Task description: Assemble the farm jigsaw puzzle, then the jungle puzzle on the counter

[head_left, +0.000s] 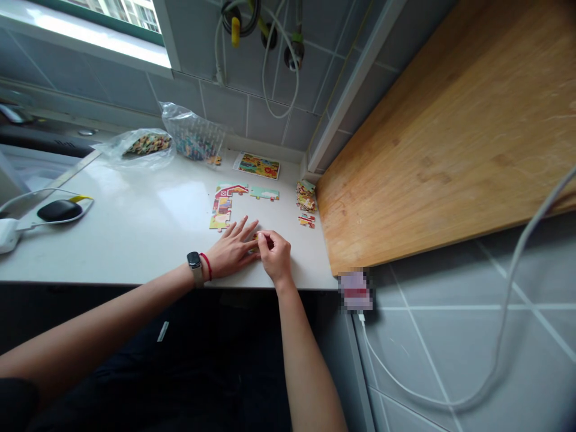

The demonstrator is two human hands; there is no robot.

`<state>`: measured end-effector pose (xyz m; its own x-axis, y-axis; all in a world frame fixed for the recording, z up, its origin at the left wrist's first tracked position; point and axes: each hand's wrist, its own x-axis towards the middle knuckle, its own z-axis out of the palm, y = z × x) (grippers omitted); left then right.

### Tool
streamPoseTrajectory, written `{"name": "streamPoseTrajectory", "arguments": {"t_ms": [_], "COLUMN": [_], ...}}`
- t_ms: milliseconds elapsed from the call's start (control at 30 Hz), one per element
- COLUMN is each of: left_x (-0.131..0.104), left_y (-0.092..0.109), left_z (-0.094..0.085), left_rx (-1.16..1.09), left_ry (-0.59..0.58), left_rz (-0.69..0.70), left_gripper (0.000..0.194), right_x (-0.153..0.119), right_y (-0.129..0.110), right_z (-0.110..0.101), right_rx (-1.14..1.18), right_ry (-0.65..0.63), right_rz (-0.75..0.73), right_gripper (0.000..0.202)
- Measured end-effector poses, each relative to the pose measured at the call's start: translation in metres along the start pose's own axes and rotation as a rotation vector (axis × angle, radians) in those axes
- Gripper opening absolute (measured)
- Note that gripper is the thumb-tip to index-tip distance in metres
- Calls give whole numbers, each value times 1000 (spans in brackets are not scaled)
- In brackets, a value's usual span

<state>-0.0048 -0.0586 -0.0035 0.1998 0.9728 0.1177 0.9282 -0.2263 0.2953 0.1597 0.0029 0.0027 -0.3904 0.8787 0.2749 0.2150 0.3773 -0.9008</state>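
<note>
My left hand (234, 245) lies flat on the white counter, fingers spread, its fingertips close to my right hand. Pinched at the thumb and forefinger of my right hand (275, 253) is a puzzle piece (255, 236), mostly hidden by the fingers. Beyond the left hand is a joined corner of jigsaw puzzle (221, 213) with a red barn. A separate pale green puzzle strip (264, 193) lies to its right. Loose puzzle pieces (306, 195) are piled by the wooden board, with a small red and white cluster (306, 221) just nearer.
A picture card (258, 165) lies at the back beside two clear bags of pieces, one flat (150, 143) and one upright (198, 141). A large wooden board (432, 132) leans along the right side. A black oval device (60, 210) with a white cable sits at left.
</note>
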Motion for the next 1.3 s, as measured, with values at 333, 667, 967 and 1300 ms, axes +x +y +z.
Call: {"name": "streamPoseTrajectory", "arguments": {"t_ms": [333, 667, 967, 1300], "left_x": [-36, -57, -76, 1], "left_y": [-51, -64, -74, -112], "left_z": [-29, -36, -38, -67], "left_rx": [64, 34, -55, -40], "left_ry": [59, 19, 14, 31], "left_rz": [-137, -75, -55, 31], "left_gripper": [52, 50, 57, 41], "right_x": [2, -4, -11, -13], "right_y": [5, 7, 5, 0], "right_z": [-2, -14, -19, -15], "right_rx": [-62, -203, -325, -287], "right_ry": [199, -61, -163, -43], "right_rz": [13, -77, -129, -48], "right_gripper": [28, 27, 39, 18]}}
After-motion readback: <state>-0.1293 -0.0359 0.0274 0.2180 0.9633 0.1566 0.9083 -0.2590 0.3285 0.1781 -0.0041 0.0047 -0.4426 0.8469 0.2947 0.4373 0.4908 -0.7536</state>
